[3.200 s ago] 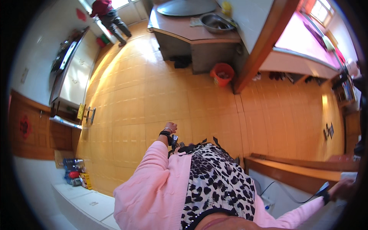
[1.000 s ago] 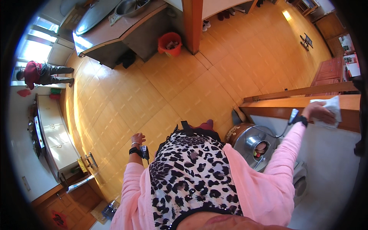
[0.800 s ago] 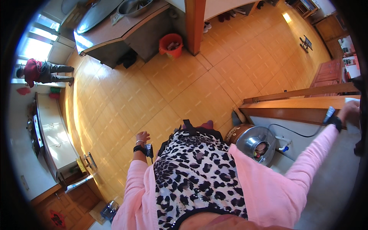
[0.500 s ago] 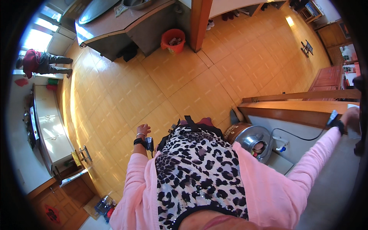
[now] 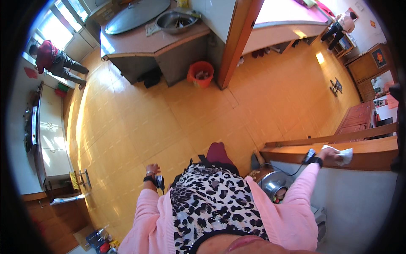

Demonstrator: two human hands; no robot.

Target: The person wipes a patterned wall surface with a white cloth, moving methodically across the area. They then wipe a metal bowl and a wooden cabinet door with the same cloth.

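Observation:
My right hand (image 5: 331, 155) is stretched out to the right, closed around a white cloth (image 5: 346, 156) that rests against the orange-brown wooden door frame (image 5: 372, 153). Whether it is fabric or paper I cannot tell for sure. My left hand (image 5: 153, 169) hangs at my left side over the floor, fingers loosely apart, with nothing in it. Each wrist wears a black strap with a small device. Below my right arm stands a shiny metal pot (image 5: 274, 185) with several small things inside, partly hidden by my sleeve.
Ahead is a counter (image 5: 169, 46) with a metal basin (image 5: 175, 22) and a large round lid (image 5: 137, 16). An orange bucket (image 5: 200, 74) stands on the floor beside a wooden post (image 5: 239, 44). One person (image 5: 53, 59) is at far left, another (image 5: 341, 26) at far right. A small stool (image 5: 336, 86) stands right.
My right hand has come inward from the right edge along the door frame, and the white cloth now shows plainly. The view has tilted up, bringing a second person into sight.

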